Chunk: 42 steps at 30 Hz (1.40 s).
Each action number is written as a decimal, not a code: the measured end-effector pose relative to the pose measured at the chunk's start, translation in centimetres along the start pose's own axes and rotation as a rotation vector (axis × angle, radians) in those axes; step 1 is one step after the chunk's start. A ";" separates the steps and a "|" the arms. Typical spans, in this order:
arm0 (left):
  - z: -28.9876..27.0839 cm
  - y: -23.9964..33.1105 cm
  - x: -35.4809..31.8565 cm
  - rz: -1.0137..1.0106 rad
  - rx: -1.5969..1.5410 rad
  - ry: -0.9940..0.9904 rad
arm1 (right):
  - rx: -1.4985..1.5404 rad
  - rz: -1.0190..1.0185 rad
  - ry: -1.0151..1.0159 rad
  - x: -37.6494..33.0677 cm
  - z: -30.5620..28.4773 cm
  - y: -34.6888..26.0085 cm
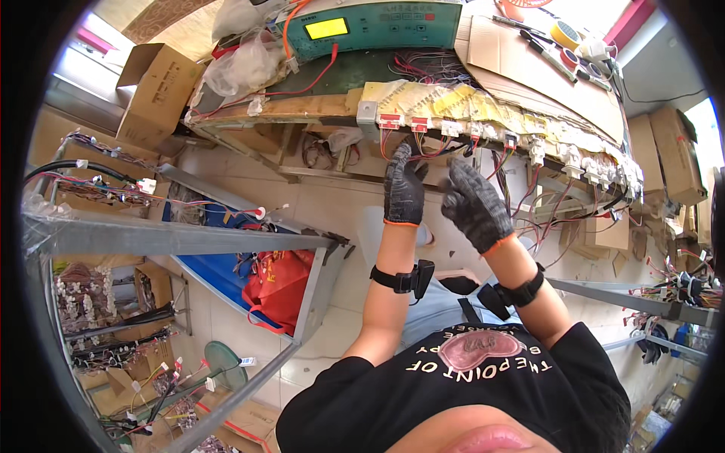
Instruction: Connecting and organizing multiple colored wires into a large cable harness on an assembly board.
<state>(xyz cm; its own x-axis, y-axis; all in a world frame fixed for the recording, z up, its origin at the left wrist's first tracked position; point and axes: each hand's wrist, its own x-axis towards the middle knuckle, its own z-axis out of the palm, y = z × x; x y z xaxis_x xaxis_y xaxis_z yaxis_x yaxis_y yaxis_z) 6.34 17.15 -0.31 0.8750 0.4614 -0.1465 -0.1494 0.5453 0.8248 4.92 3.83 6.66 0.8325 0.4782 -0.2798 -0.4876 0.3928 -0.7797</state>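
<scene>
Two hands up at the front of the bench (298, 113), both in dark grey knit gloves (483, 219). My left hand (404, 187) is right below the red-and-white connectors (420, 124), fingers fairly straight and close together, tips up among the thin wires (434, 156). Can't tell if they're pinching one or just touching. My right hand (477, 202) is just beside it, slightly blurry, fingers half curled; can't make out anything in its grip either.

The connectors sit in a row along the bench edge, wires dangling below, probably so I can get at them from underneath without reaching over stuff. Yellow tape (430, 98) covers the strip behind them, I guess to keep it all from shifting. The teal box (411, 34) is at the back with its lit screen (326, 29) facing me, likely so I can read it with both hands busy. Off to my left, a red bag (279, 283) is tucked behind the metal rack (189, 240).
</scene>
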 end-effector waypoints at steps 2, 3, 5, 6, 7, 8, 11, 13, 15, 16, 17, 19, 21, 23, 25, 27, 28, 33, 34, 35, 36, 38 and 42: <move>-0.6 -0.2 0.3 0.140 0.212 -0.076 | 0.220 0.049 0.022 0.9 1.7 -0.5; -0.6 0.2 0.6 0.111 0.174 -0.134 | 0.220 0.050 0.031 1.4 2.2 -0.5; -0.4 0.7 0.7 0.060 0.135 -0.196 | 0.396 0.141 0.189 2.1 2.4 -0.5; -0.2 0.8 0.8 0.176 0.323 -0.194 | 0.219 0.060 0.162 3.0 1.6 0.6; 0.1 1.0 0.8 0.291 0.511 -0.195 | -0.111 -0.094 0.168 3.8 1.8 0.6; 0.3 1.3 0.7 0.130 0.237 -0.234 | 0.057 -0.027 0.225 3.9 1.8 0.8; 1.2 2.7 -0.2 0.494 0.990 -0.208 | 0.221 0.085 0.301 4.1 2.5 0.5; 1.5 2.4 -0.2 0.470 0.940 -0.222 | 0.231 0.053 0.361 4.6 2.8 0.3; 1.8 2.2 0.0 0.178 0.244 -0.322 | 0.300 0.047 0.279 5.0 1.9 0.8; 1.4 1.8 0.2 0.175 0.250 -0.321 | 0.359 0.016 0.281 5.2 2.2 1.1; 0.8 1.2 0.6 -0.059 -0.187 -0.329 | 0.418 -0.015 0.283 5.3 2.3 1.4; 0.8 0.9 0.6 -0.303 -0.623 -0.326 | 0.271 -0.138 0.274 6.2 1.5 2.6; 2.0 1.2 -0.1 -0.357 -0.583 -0.194 | 0.118 -0.265 0.274 6.3 0.5 3.1; 1.8 1.2 -0.1 -0.360 -0.614 -0.184 | 0.529 -0.037 0.418 5.0 3.7 1.4; 1.9 1.0 0.0 -0.369 -0.646 -0.184 | 0.521 -0.050 0.428 5.2 3.5 1.7; 1.7 0.4 0.3 -0.340 -0.566 -0.125 | 0.514 -0.059 0.439 5.5 3.3 1.9; 1.7 0.2 0.6 -0.338 -0.568 -0.126 | 0.535 -0.067 0.448 5.6 3.4 1.9; 2.2 0.8 0.7 -0.396 -0.572 -0.087 | 0.598 -0.067 0.484 6.4 3.2 2.2; 2.2 0.8 0.5 -0.395 -0.570 -0.083 | 0.606 -0.083 0.517 6.3 3.6 2.0; 2.2 0.9 0.4 -0.371 -0.567 -0.086 | 0.614 -0.098 0.549 6.2 3.8 1.9; 2.1 0.9 0.4 -0.347 -0.565 -0.089 | 0.615 -0.094 0.548 6.3 3.5 2.5; 1.9 0.6 0.6 -0.345 -0.570 -0.098 | 0.415 -0.343 0.305 6.4 2.3 4.0; 2.1 0.5 0.7 -0.339 -0.559 -0.039 | 0.388 -0.430 0.123 6.9 0.4 5.2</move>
<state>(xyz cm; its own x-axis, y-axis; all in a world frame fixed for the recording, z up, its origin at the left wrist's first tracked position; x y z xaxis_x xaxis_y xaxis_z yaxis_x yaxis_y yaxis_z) 7.84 16.22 1.13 0.9301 0.1797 -0.3202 -0.0697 0.9426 0.3265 8.01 9.44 0.87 0.9897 0.1274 -0.0651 -0.1413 0.8006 -0.5823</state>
